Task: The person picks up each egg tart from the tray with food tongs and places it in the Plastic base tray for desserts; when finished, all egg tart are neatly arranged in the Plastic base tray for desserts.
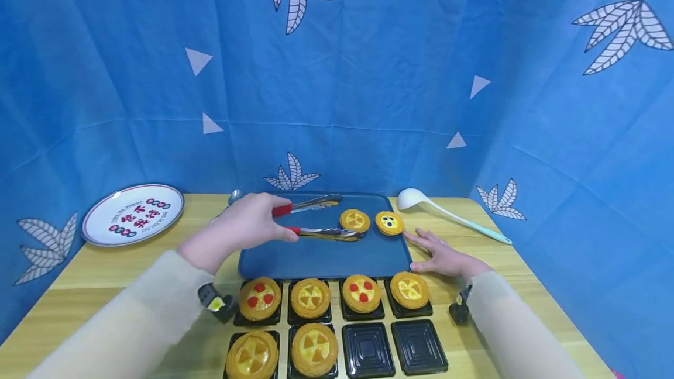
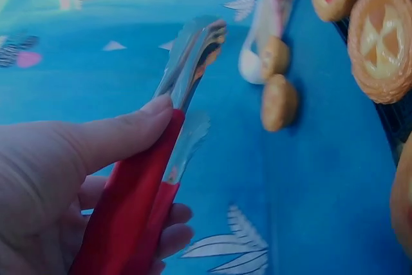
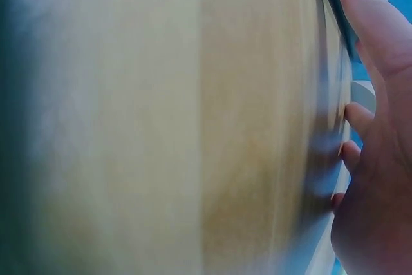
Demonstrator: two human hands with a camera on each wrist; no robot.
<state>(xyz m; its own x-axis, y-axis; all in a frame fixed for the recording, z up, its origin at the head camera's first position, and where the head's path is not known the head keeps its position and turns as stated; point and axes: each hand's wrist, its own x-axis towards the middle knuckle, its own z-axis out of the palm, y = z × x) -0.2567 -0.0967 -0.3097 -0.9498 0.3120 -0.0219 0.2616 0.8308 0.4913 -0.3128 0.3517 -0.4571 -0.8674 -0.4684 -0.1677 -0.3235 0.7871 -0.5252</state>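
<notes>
Blue leaf-print fabric (image 1: 337, 75) backs a pale wooden table (image 1: 526, 303). Between nine and ten o'clock on the rectangular dark-blue tray (image 1: 316, 262), the left hand (image 1: 258, 221) curls thumb and fingers round red-handled metal tongs (image 2: 145, 169), whose arms stand apart. Their tips reach toward a round golden tart with a wedge-patterned top (image 1: 354, 220), at two o'clock; contact is unclear. The right hand (image 1: 439, 255) lies near three o'clock, fingers spread. Probably the step is lining up a grip; next calls for squeezing the tongs evenly on the tart's rim.
</notes>
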